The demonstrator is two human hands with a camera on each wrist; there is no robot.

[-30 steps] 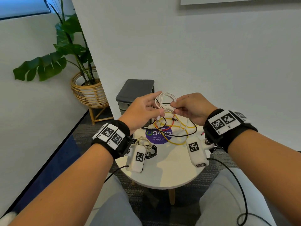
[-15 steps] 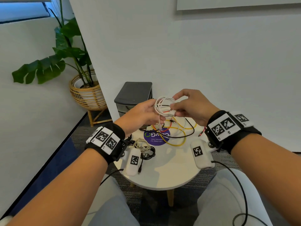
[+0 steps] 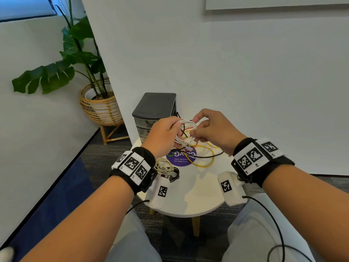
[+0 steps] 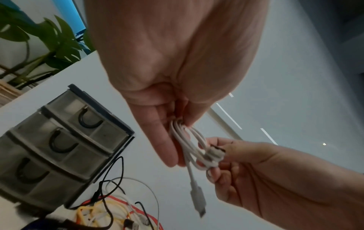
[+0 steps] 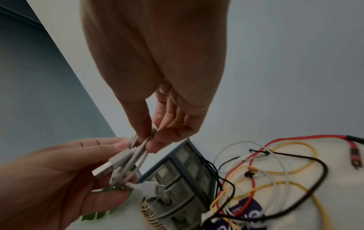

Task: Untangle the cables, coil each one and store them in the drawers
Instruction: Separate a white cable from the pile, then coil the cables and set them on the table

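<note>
Head view: our left hand point(image 3: 162, 136) & right hand point(image 3: 213, 129) both pinch the coiled white cable point(image 3: 184, 132) (plugs dangling) above the desk point(image 3: 188, 195), w/ drawers point(image 3: 153, 114) behind.

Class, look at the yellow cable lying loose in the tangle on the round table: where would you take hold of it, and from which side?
Probably pinch the yellow cable at its big outer loop near the table's front, coming from above. That loop lies flat and clear of the red cable, though the black cable crosses it further back. Both hands, left hand and right hand, currently hold the white coil.
</note>
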